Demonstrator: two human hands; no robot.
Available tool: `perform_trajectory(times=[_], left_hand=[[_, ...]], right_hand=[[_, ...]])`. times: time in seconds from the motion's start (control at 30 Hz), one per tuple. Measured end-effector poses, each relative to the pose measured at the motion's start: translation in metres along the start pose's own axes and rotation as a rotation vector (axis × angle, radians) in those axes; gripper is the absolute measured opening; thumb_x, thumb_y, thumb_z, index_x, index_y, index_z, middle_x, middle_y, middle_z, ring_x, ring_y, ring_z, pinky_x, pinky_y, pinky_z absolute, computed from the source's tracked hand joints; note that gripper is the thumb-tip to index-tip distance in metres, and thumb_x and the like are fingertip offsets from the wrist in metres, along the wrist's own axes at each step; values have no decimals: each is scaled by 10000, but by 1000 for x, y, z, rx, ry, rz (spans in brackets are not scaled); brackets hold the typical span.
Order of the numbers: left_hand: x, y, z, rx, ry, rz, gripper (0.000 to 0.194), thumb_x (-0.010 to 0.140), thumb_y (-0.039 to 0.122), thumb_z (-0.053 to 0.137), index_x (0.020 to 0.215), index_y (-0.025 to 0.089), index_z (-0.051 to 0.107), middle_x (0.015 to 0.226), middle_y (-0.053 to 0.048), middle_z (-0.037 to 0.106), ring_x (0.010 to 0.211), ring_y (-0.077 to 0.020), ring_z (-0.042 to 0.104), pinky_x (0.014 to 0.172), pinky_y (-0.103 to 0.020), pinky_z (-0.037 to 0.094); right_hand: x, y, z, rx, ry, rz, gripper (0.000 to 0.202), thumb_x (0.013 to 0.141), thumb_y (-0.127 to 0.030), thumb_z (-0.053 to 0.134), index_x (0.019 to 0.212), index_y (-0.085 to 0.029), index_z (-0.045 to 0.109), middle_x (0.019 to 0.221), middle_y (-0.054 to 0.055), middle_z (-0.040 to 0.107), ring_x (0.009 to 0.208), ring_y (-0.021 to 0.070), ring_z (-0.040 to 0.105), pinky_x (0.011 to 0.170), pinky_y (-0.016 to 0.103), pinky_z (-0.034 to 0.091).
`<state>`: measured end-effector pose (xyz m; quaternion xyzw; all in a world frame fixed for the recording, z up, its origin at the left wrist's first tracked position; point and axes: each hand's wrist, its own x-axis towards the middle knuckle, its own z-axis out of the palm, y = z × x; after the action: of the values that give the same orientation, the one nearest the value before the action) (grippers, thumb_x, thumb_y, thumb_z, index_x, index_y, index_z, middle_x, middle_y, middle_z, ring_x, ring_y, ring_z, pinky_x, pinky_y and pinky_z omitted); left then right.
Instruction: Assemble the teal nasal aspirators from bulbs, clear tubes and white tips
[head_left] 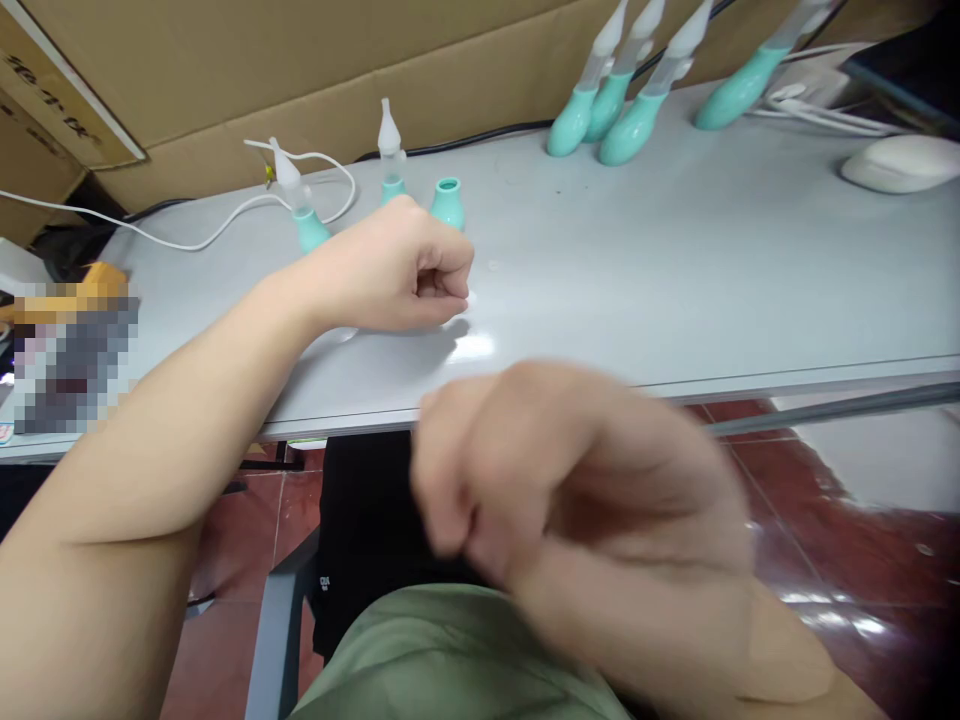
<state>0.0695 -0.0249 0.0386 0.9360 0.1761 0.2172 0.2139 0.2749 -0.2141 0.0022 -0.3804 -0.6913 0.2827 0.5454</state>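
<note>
My left hand (409, 265) is over the desk, thumb and forefinger pinched together. A small whitish bit shows at their tips, too small to name. Just behind this hand sits an open teal bulb (448, 203) without a top. Beside it stand two nasal aspirators with teal bulbs and white tips, one nasal aspirator (391, 150) behind the wrist and another nasal aspirator (298, 205) farther left; the wrist partly covers them. My right hand (577, 480), smeared by motion, hovers in front of the desk edge with fingers curled in. Anything inside it is hidden.
Several more aspirators (634, 125) lean against the cardboard wall (465, 75) at the back right. A white computer mouse (904, 163) lies at far right. A white cable (202, 243) crosses the back left of the grey desk (712, 280). A yellow object (105, 285) is at far left.
</note>
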Motion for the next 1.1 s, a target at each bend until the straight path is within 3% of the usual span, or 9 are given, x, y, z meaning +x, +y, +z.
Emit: perform_trajectory(times=[0.13,0.17,0.3,0.4,0.6,0.8,0.93,1.03,1.1], left_hand=[[-1,-3,5,-136,86,-90,300,1034,322,931,807,217,765,742,-10,746,684,-120,635,676,-323,536],[-1,-4,7,-161,112,-113,338,1046,389,971,829,219,776,765,-22,774,701,-138,698,673,-323,573],[-1,-8,13,-260,188,-153,517,1038,613,1055,863,223,765,837,-39,835,747,-186,861,673,-318,696],[0,-8,15,-308,216,-160,530,1018,597,1082,854,218,749,859,-36,853,781,-201,916,708,-319,765],[2,-12,18,-390,203,-153,510,989,511,1099,804,217,725,893,-43,889,853,-231,963,745,-334,819],[1,-9,21,-365,134,-210,355,1060,418,1032,907,200,798,990,-69,939,909,-231,981,769,-329,814],[3,-2,22,-337,86,-266,217,1124,366,987,1131,192,858,1002,-74,951,948,-238,995,836,-336,832],[4,0,22,-374,55,-282,330,1107,405,1031,1309,184,892,987,-84,962,914,-237,982,825,-328,821],[5,2,21,-389,31,-289,360,1092,451,1047,1273,167,920,1010,-106,974,918,-237,974,822,-318,809]], right_hand=[[31,45,-15,-56,447,-157,159,1041,-246,848,963,-339,744,1001,40,780,845,251,691,850,483,683],[37,57,-19,-72,475,-192,156,1007,-260,893,968,-326,757,1041,41,793,858,235,684,852,463,657],[50,82,-30,7,254,-47,171,1003,-302,1004,1078,-295,852,1180,44,897,961,224,820,873,418,696],[50,80,-33,83,171,36,154,1089,-357,1013,1105,-296,873,1145,21,929,1041,253,921,986,454,795],[53,79,-33,214,177,175,219,1004,-223,1093,1092,-256,895,1075,33,946,980,263,956,967,445,851],[52,81,-30,190,191,178,301,1000,-416,1167,1085,-287,909,1086,12,967,991,250,970,972,404,845],[51,76,-31,158,190,162,169,1021,-220,1076,1077,-278,928,1083,17,961,975,257,972,975,442,856],[49,75,-32,123,177,144,143,1049,-152,1004,1035,-284,952,1021,17,946,933,265,965,923,453,849],[48,74,-31,127,187,144,167,1024,-137,1021,991,-284,950,981,18,936,917,273,961,901,453,844]])
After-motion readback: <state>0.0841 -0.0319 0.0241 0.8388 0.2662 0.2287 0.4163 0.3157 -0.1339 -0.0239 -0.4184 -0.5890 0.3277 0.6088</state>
